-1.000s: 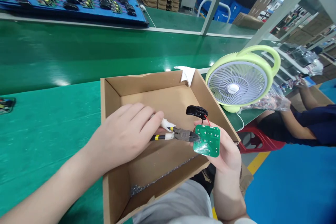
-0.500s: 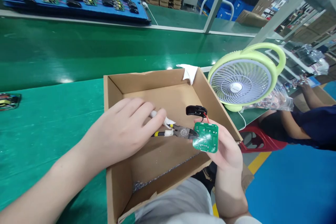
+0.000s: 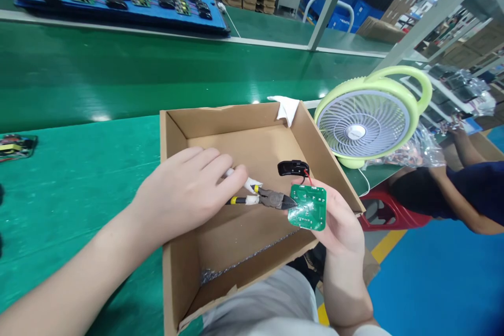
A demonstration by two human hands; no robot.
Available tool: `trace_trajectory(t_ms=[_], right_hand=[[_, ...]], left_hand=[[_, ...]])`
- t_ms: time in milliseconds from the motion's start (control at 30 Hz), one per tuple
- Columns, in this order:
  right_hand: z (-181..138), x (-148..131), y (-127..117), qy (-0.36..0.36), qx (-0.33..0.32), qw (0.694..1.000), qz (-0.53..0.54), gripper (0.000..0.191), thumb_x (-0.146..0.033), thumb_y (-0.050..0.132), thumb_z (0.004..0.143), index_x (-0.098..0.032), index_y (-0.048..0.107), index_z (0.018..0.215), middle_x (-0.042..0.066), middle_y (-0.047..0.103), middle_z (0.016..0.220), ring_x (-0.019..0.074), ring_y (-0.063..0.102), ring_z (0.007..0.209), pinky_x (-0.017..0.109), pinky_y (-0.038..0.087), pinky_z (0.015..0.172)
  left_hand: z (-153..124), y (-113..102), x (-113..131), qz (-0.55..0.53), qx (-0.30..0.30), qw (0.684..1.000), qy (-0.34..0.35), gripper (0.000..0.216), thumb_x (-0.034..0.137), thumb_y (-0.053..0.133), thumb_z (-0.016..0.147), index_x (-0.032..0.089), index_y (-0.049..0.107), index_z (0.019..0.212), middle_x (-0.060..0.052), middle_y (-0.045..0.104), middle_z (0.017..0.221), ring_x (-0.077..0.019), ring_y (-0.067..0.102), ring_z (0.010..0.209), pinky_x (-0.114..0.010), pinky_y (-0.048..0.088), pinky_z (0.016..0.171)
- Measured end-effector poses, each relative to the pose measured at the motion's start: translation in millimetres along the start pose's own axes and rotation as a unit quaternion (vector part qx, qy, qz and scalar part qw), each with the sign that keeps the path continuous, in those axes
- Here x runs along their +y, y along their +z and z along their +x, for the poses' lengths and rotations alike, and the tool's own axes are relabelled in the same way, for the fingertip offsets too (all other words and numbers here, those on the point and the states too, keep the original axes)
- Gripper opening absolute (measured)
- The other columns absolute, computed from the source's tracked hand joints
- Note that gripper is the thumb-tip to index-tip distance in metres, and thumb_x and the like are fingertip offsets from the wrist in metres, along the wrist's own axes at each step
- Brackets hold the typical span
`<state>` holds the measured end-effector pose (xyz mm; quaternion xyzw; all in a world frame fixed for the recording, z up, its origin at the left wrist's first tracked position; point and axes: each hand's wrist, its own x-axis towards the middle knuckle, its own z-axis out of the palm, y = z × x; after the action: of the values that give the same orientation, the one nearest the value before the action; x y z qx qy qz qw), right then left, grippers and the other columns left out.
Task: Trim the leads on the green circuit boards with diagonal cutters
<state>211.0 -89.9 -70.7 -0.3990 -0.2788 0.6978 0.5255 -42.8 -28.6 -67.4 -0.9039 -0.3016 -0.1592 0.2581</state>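
1. Two hands are at work, one left hand (image 3: pixel 192 189) and one right hand (image 3: pixel 340 220), both above one open cardboard box (image 3: pixel 232 116).
2. The left hand's fingers are closed around one pair of cutters (image 3: pixel 271 199); two handles with white wrapping and yellow bands show beyond the thumb and fingers.
3. The right hand's fingers are clamped on one green circuit board (image 3: pixel 307 207), mostly from behind and from its right side; most fingertips are hidden.
4. The board lies in front of those fingers, soldered face up, with the cutter tips at its left part. Whether they touch it cannot be told.
5. One black plastic piece (image 3: pixel 292 168) sits just past the board's far edge, joined by one red and one black wire.
6. One white scrap (image 3: pixel 288 109) hangs over the box's far right corner; one green fan (image 3: pixel 364 126) stands beside the box.
7. One other board (image 3: pixel 18 147) lies on the green table (image 3: pixel 79 184), well apart from the left hand.
8. One blue sheet (image 3: pixel 214 23) carries many boards and black pieces, too crowded to count.
9. One co-worker (image 3: pixel 476 189) is at the right, near one red stool (image 3: pixel 381 212).
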Motion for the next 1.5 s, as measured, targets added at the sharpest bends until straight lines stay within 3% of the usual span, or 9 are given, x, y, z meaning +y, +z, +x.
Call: trace_trajectory(t_ms=[333,567,667,767,900,1000,1133,1300,1500], right_hand=[[-1,3,-2,0.014,0.009,1.0,0.001,0.03,-0.041,0.088,0.078,-0.02,0.081,0.099,0.008,0.081,0.102,0.0243,0.078,0.083,0.044,0.067,0.084],[-4,3,-6,-0.007,0.013,1.0,-0.014,0.027,-0.041,0.086,0.081,-0.021,0.081,0.099,0.009,0.081,0.108,0.0227,0.077,0.083,0.037,0.066,0.078],[-4,2,-4,-0.009,0.013,1.0,-0.024,0.029,-0.042,0.087,0.081,-0.021,0.082,0.101,0.007,0.082,0.099,0.021,0.076,0.076,0.034,0.066,0.073],[-3,2,-1,-0.01,0.017,1.0,-0.023,0.033,-0.042,0.089,0.079,-0.021,0.082,0.103,0.006,0.082,0.088,0.0187,0.075,0.07,0.03,0.065,0.068],[-3,2,-1,-0.009,0.014,1.0,-0.019,0.031,-0.042,0.089,0.078,-0.021,0.082,0.1,0.008,0.082,0.097,0.0213,0.077,0.078,0.035,0.067,0.075],[-2,3,-3,-0.001,0.017,1.0,-0.018,0.03,-0.041,0.088,0.079,-0.021,0.082,0.1,0.007,0.082,0.099,0.0214,0.077,0.079,0.038,0.066,0.084],[-2,3,-4,-0.001,0.026,1.0,-0.015,0.026,-0.038,0.089,0.078,-0.022,0.082,0.097,0.006,0.082,0.092,0.0207,0.077,0.074,0.037,0.067,0.082],[-2,-2,4,-0.003,0.001,1.0,0.004,0.025,-0.037,0.092,0.076,-0.024,0.084,0.096,0.004,0.084,0.094,0.0174,0.078,0.074,0.025,0.066,0.069],[-2,-1,4,-0.003,0.006,1.0,0.03,0.022,-0.034,0.092,0.076,-0.025,0.085,0.095,0.002,0.084,0.097,0.0157,0.079,0.079,0.021,0.066,0.071]], left_hand=[[1,6,-2,-0.004,0.006,1.0,-0.002,0.023,0.01,0.046,0.102,0.021,0.058,0.085,-0.001,0.056,0.073,-0.019,0.049,0.072,-0.034,0.038,0.065],[1,9,-1,0.013,0.034,0.999,0.003,0.019,0.009,0.046,0.101,0.019,0.062,0.099,-0.004,0.061,0.082,-0.02,0.05,0.078,-0.034,0.04,0.069],[1,8,0,-0.001,0.023,1.0,-0.003,0.022,0.009,0.043,0.102,0.02,0.062,0.099,-0.003,0.06,0.082,-0.0201,0.049,0.078,-0.034,0.039,0.069],[0,7,1,0.007,0.011,1.0,-0.004,0.019,0.012,0.046,0.102,0.02,0.062,0.095,-0.003,0.059,0.08,-0.0201,0.049,0.077,-0.035,0.039,0.068],[1,4,1,-0.001,0.001,1.0,-0.007,0.018,0.013,0.05,0.101,0.02,0.062,0.089,-0.002,0.058,0.076,-0.02,0.05,0.074,-0.034,0.04,0.066],[4,2,0,-0.021,0.017,1.0,-0.005,0.023,0.01,0.049,0.1,0.02,0.061,0.083,-0.001,0.056,0.07,-0.0193,0.05,0.068,-0.033,0.038,0.062],[7,1,-3,-0.026,0.046,0.999,-0.001,0.028,0.01,0.05,0.099,0.02,0.061,0.076,-0.001,0.055,0.064,-0.0186,0.049,0.062,-0.032,0.037,0.057],[11,1,-3,-0.005,0.074,0.997,0.018,0.022,0.009,0.054,0.097,0.017,0.065,0.08,-0.003,0.058,0.067,-0.0185,0.052,0.063,-0.031,0.04,0.058],[11,3,-3,-0.005,0.083,0.996,0.018,0.021,0.009,0.053,0.097,0.016,0.067,0.083,-0.004,0.061,0.069,-0.019,0.052,0.065,-0.032,0.04,0.058]])
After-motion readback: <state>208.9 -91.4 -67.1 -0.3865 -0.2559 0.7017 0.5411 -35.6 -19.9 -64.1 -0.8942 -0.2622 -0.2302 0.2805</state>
